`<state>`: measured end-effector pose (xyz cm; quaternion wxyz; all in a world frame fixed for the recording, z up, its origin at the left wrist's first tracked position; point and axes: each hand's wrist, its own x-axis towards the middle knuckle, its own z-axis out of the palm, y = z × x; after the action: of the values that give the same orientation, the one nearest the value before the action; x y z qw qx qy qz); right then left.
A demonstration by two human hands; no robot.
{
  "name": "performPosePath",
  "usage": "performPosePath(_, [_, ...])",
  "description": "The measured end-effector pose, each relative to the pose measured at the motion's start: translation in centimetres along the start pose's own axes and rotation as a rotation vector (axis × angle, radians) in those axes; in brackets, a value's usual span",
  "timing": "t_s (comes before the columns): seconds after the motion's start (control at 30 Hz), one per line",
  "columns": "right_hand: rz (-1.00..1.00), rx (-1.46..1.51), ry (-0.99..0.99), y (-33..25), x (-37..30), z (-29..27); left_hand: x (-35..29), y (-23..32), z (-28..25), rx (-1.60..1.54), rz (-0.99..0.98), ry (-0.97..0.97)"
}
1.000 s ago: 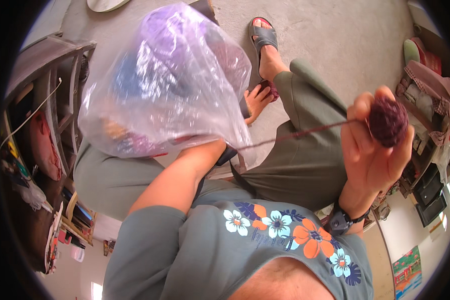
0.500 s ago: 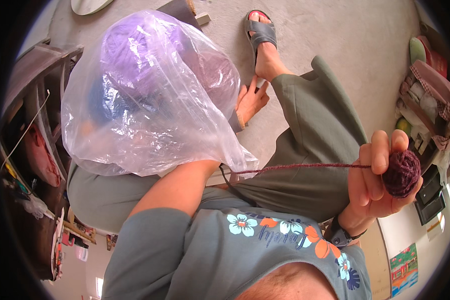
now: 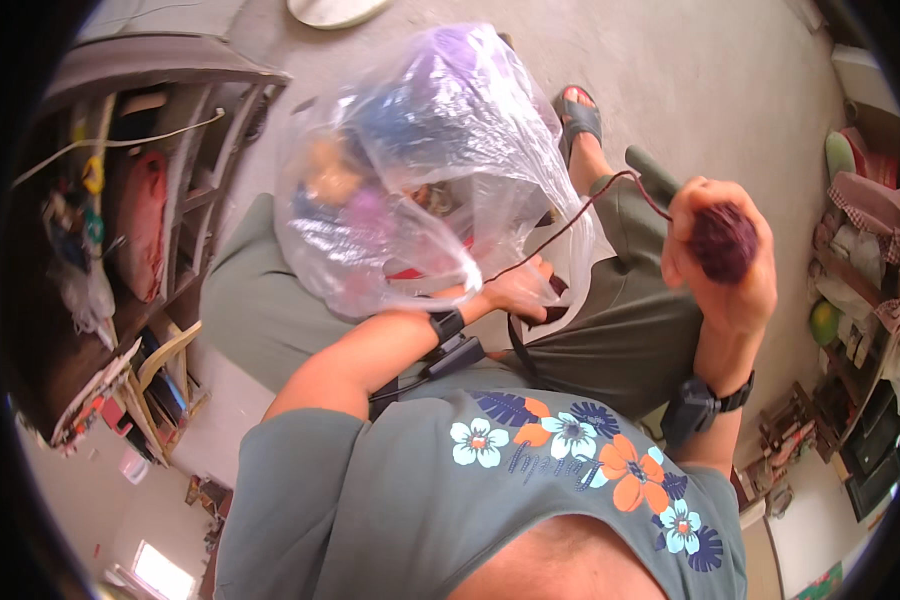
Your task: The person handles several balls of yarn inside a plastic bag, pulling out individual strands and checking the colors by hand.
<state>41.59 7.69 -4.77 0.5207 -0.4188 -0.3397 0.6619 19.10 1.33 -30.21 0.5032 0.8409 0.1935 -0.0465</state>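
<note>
My right hand (image 3: 742, 285), raised at the right, is closed around a small dark maroon ball of yarn (image 3: 722, 243). A maroon strand (image 3: 580, 214) arcs loosely from it down to the bag by my left wrist. A large clear plastic bag (image 3: 330, 270) rests over my lap, with purple, blue and tan bundles showing blurrily through it. At the bag's near side, my left hand (image 3: 518, 292) has its fingers curled at a dark maroon thing (image 3: 554, 314), partly covered by plastic, whose kind I cannot make out.
On the left stands a dark wooden shelf unit (image 3: 160, 62) holding a red bag (image 3: 146, 230) and tools. Shelves with cloth items (image 3: 855, 240) line the right side. My sandalled foot (image 3: 580, 120) is on the concrete floor, and a round white object (image 3: 335, 10) lies beyond the bag.
My left hand has come from beyond the bag, near my foot, to its near side. The bag has shifted right and tilted. The strand, straight before, now hangs slack; the view has turned.
</note>
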Motion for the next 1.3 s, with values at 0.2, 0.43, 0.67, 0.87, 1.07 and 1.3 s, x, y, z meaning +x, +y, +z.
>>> performPosePath(0.2, [0.093,-0.26,0.151,-0.1,-2.4,2.7,-8.9,7.2,-13.2,-0.253,-0.233,-0.259])
performPosePath(0.43, [0.206,-0.251,0.281,5.7,-6.6,4.7,-19.0,10.6,-20.0,-0.634,-0.236,0.183])
performPosePath(0.67, [0.214,0.337,0.132,6.1,-5.3,8.1,-19.0,11.7,-21.7,-1.141,0.005,0.72])
performPosePath(0.87, [-0.072,0.13,0.011,0.0,-4.3,11.7,-15.9,7.7,-21.8,-0.761,-0.136,0.986])
performPosePath(1.07, [-0.235,-0.028,-0.048,-5.6,-4.2,14.2,-12.5,9.0,-22.5,-0.484,-0.26,0.856])
performPosePath(1.3, [-0.225,-0.059,-0.141,-5.5,-2.4,13.2,-12.8,8.7,-22.1,-0.098,-0.376,0.874])
